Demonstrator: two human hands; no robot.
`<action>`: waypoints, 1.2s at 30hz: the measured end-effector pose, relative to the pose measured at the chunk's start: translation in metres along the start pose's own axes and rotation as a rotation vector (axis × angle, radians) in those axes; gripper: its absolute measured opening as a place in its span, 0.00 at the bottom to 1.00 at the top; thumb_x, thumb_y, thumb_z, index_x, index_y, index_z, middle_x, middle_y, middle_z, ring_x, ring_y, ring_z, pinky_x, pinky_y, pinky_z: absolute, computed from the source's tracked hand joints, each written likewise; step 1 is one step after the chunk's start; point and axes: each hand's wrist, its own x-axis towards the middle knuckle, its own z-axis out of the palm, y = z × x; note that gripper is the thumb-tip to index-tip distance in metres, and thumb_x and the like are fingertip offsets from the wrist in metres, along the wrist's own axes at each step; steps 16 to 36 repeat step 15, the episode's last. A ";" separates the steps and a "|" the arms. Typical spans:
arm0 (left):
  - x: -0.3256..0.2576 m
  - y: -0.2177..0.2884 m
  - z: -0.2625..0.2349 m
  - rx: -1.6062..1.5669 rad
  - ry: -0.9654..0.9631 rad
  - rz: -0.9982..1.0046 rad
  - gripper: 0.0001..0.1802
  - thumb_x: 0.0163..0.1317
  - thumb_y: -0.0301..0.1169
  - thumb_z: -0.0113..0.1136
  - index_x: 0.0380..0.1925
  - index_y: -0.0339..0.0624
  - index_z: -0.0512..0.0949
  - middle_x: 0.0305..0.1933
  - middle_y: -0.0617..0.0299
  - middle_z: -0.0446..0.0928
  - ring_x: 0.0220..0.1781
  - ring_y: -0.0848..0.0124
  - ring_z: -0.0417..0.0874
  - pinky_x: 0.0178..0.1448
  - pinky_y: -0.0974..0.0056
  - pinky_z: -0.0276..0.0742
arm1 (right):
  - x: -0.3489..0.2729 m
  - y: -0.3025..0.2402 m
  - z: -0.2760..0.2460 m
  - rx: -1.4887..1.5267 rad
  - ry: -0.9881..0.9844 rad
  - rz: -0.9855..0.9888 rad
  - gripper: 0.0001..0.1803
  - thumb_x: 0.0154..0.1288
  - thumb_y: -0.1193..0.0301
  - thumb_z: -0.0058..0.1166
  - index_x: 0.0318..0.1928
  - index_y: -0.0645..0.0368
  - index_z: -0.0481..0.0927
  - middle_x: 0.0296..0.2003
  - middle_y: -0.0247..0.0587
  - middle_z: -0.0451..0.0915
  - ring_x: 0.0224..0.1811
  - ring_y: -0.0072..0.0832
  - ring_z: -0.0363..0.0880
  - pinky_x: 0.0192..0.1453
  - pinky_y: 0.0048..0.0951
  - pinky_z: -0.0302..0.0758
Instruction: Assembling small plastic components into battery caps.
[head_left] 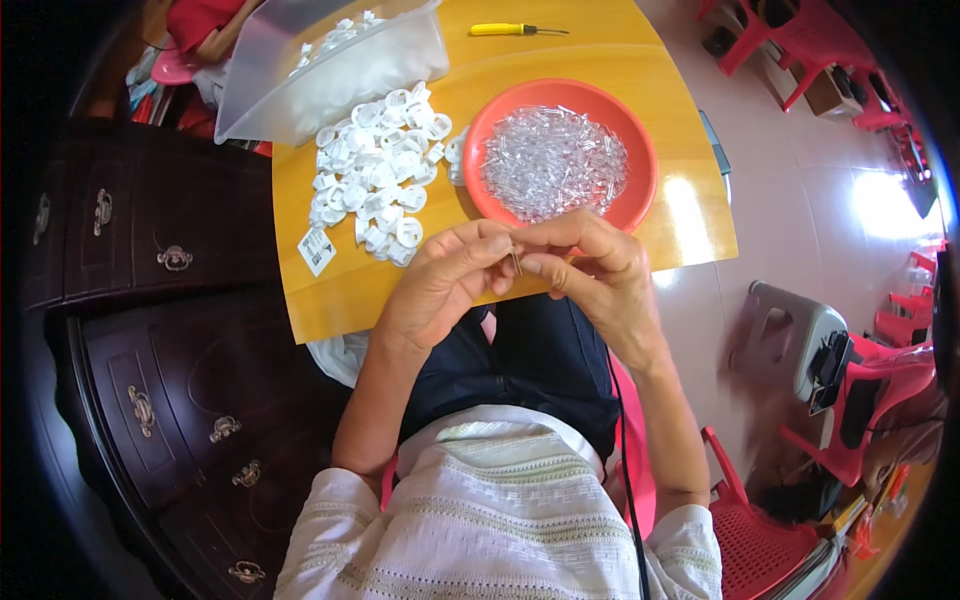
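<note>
Just past the near edge of the yellow table point(690, 120), both my hands meet over my lap. Between their fingertips is a small clear part with thin wire legs point(517, 262), like an LED. My left hand point(440, 280) pinches it from one side. From the other side my right hand point(605, 280) closes thumb and forefinger on it. Fingers cover most of the part. Right behind my hands stands a red bowl point(645, 165) full of clear, thin-legged pieces point(555, 160). A heap of white plastic fittings point(375, 165) lies to its left.
A translucent bin point(350, 95) with more white fittings stands at the far left. A yellow-handled screwdriver point(505, 30) lies at the back. A printed label point(317, 250) is near the left edge. Dark drawers point(190, 230) flank the table; a grey stool point(795, 340) stands right.
</note>
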 end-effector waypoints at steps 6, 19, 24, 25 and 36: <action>0.000 -0.020 -0.008 -0.321 -0.180 -0.192 0.12 0.69 0.34 0.54 0.46 0.38 0.76 0.38 0.61 0.76 0.38 0.74 0.76 0.38 0.71 0.71 | -0.002 0.005 -0.003 -0.189 -0.035 -0.254 0.10 0.57 0.79 0.62 0.41 0.61 0.84 0.33 0.39 0.78 0.35 0.25 0.80 0.37 0.25 0.78; -0.013 -0.036 -0.011 -0.265 -0.152 -0.131 0.14 0.70 0.37 0.54 0.49 0.42 0.75 0.38 0.62 0.76 0.38 0.72 0.77 0.41 0.71 0.72 | -0.009 0.004 0.000 -0.265 -0.057 -0.184 0.12 0.61 0.77 0.60 0.47 0.60 0.82 0.39 0.41 0.77 0.36 0.30 0.80 0.36 0.26 0.78; -0.013 -0.036 -0.011 -0.265 -0.152 -0.131 0.14 0.70 0.37 0.54 0.49 0.42 0.75 0.38 0.62 0.76 0.38 0.72 0.77 0.41 0.71 0.72 | -0.009 0.004 0.000 -0.265 -0.057 -0.184 0.12 0.61 0.77 0.60 0.47 0.60 0.82 0.39 0.41 0.77 0.36 0.30 0.80 0.36 0.26 0.78; -0.013 -0.036 -0.011 -0.265 -0.152 -0.131 0.14 0.70 0.37 0.54 0.49 0.42 0.75 0.38 0.62 0.76 0.38 0.72 0.77 0.41 0.71 0.72 | -0.009 0.004 0.000 -0.265 -0.057 -0.184 0.12 0.61 0.77 0.60 0.47 0.60 0.82 0.39 0.41 0.77 0.36 0.30 0.80 0.36 0.26 0.78; -0.013 -0.036 -0.011 -0.265 -0.152 -0.131 0.14 0.70 0.37 0.54 0.49 0.42 0.75 0.38 0.62 0.76 0.38 0.72 0.77 0.41 0.71 0.72 | -0.009 0.004 0.000 -0.265 -0.057 -0.184 0.12 0.61 0.77 0.60 0.47 0.60 0.82 0.39 0.41 0.77 0.36 0.30 0.80 0.36 0.26 0.78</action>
